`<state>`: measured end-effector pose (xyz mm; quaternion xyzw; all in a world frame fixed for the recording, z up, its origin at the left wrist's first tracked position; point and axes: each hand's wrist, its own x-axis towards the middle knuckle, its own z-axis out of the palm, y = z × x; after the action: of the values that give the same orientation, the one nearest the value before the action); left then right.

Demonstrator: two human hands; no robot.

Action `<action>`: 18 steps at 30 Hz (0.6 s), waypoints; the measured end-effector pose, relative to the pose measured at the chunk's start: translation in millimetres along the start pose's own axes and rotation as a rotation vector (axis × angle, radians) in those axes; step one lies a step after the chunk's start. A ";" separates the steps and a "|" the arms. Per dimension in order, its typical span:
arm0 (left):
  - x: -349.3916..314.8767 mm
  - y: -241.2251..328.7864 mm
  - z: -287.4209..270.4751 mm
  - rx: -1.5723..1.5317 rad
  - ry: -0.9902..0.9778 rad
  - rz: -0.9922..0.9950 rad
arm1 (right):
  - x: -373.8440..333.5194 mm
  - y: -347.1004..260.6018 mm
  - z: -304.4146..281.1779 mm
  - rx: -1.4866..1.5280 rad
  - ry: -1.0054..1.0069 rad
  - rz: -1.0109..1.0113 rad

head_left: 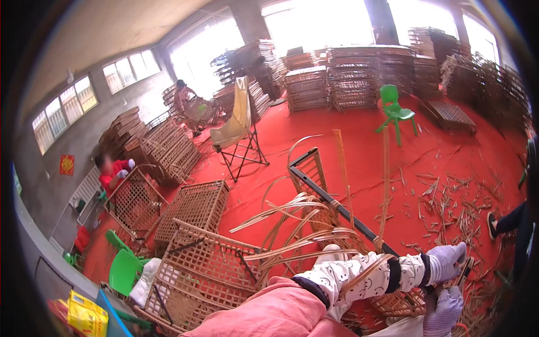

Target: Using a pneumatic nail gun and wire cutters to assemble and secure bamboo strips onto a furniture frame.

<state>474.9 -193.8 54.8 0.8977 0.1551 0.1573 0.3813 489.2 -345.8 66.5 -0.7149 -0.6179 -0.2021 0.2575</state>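
My left hand, in a pale striped glove, reaches out at the lower right with its fingers curled. Just below it, my right hand, gloved alike, is closed too. A short dark-edged piece sticks up between the hands; its kind is unclear, as the fingers cover most of it. Beneath my left forearm runs a black bar frame with woven bamboo work attached. Long loose bamboo strips arch out from it to the left, and two upright strips stand beside the bar. Woven lattice shows under my forearm.
Woven bamboo panels lie at the left, near green chairs. A person in red handles another panel. Bamboo scraps litter the red floor at right, beside another person's shoe. Tall stacks line the back.
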 end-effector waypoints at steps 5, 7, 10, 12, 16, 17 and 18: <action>-11.9 1.5 1.4 -0.098 0.284 0.197 | -3.4 3.2 4.5 0.011 -0.020 -0.023; -29.9 8.9 -15.3 -0.183 0.355 0.400 | -3.0 5.7 7.1 0.012 -0.045 -0.029; -64.7 13.9 -31.7 -0.177 0.082 0.548 | 1.9 2.2 1.0 -0.030 0.075 -0.106; -87.3 6.1 -22.7 -0.191 0.133 0.582 | -7.1 7.2 4.0 -0.004 -0.025 -0.005; -114.1 -7.2 -13.8 -0.048 0.266 0.620 | -3.7 7.9 0.0 -0.031 -0.058 -0.045; -118.3 -10.7 -8.8 -0.022 0.263 0.579 | -1.3 5.6 -2.3 -0.007 -0.055 -0.045; -121.7 -15.2 -3.3 -0.023 0.264 0.575 | -0.9 4.8 -2.2 -0.006 -0.059 -0.047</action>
<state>361.4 -230.1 25.8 0.8722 -0.0585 0.3755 0.3081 493.8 -348.4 67.0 -0.7066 -0.6412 -0.1886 0.2323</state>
